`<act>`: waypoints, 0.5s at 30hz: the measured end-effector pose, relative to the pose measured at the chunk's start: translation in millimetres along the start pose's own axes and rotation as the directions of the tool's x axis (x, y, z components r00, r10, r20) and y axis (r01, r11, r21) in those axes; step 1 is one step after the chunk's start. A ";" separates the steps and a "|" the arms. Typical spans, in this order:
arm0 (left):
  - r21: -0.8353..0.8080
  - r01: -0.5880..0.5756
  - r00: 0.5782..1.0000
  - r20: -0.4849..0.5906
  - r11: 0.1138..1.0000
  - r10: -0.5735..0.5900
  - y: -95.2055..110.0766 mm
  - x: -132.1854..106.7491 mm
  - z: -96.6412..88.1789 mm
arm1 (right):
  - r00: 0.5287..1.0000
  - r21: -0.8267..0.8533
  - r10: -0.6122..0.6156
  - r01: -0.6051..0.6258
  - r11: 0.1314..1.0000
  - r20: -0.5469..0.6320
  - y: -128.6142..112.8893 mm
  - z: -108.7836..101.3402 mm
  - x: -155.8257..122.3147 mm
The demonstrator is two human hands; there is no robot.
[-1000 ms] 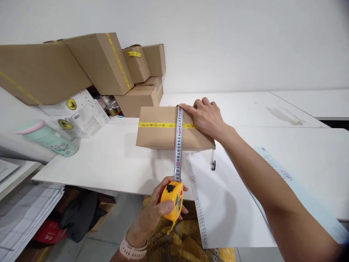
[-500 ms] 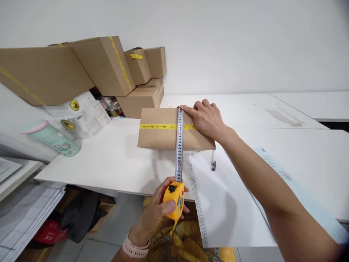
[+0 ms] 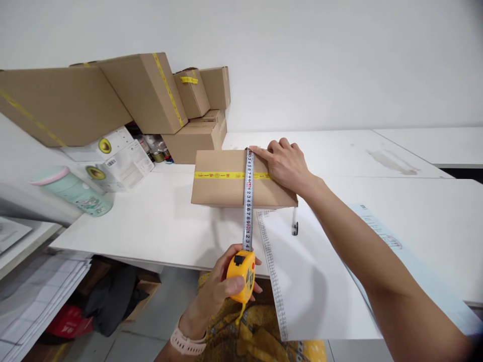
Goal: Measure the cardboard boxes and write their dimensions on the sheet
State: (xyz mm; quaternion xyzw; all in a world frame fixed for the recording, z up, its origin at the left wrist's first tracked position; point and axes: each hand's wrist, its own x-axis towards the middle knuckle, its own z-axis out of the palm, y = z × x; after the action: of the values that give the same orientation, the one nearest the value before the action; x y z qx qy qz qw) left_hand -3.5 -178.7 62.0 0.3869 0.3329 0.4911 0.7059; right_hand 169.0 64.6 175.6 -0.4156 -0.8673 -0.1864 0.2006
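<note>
A taped cardboard box (image 3: pixel 219 190) lies on the white table, with a yellow printed tape band across its top. My left hand (image 3: pixel 217 286) is closed around a yellow tape measure (image 3: pixel 241 275) just off the table's front edge. Its metal blade (image 3: pixel 248 211) runs from the case across the box top to the far edge. There my right hand (image 3: pixel 289 166) rests over the right part of the box, fingers bent at its far edge, the index fingertip pressing on the blade's end. The right thumb is hidden.
A spiral notebook (image 3: pixel 302 281) overhangs the front edge, with a pen (image 3: pixel 295 229) on it. A bluish sheet (image 3: pixel 415 271) lies to the right. Several cardboard boxes (image 3: pixel 143 90) are stacked at the back left, near a green tumbler (image 3: pixel 75 193) and avocado-printed cartons (image 3: pixel 128 166).
Almost nothing differs. Both hands, the tape measure and the box keep their places; the view has shifted very slightly.
</note>
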 end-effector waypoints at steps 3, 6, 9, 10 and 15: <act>0.014 0.005 1.000 -0.009 1.000 -0.005 -0.3 0.0 0.4 | 1.000 0.000 -0.002 0.002 1.000 0.008 0.3 0.6 -0.1; 0.012 0.001 1.000 -0.004 1.000 -0.001 -2.0 0.5 0.3 | 1.000 0.001 -0.007 0.007 1.000 -0.011 0.3 1.2 -0.6; -0.005 0.011 1.000 -0.006 1.000 -0.011 -2.2 1.8 1.7 | 1.000 0.004 -0.007 0.007 1.000 -0.024 0.0 1.2 -1.0; -0.009 0.011 1.000 -0.007 1.000 -0.011 -1.7 2.3 2.5 | 1.000 0.004 -0.005 0.005 1.000 -0.023 -0.1 1.1 -0.9; -0.003 0.013 1.000 0.015 1.000 -0.013 2.6 3.4 6.4 | 1.000 0.005 0.003 -0.003 1.000 -0.022 -0.5 1.6 0.6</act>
State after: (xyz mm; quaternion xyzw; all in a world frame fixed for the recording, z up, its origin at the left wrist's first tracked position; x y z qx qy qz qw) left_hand 1.8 -176.3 67.0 0.3873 0.3296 0.4842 0.7120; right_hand 167.9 65.4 174.4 -0.4144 -0.8648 -0.1886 0.2116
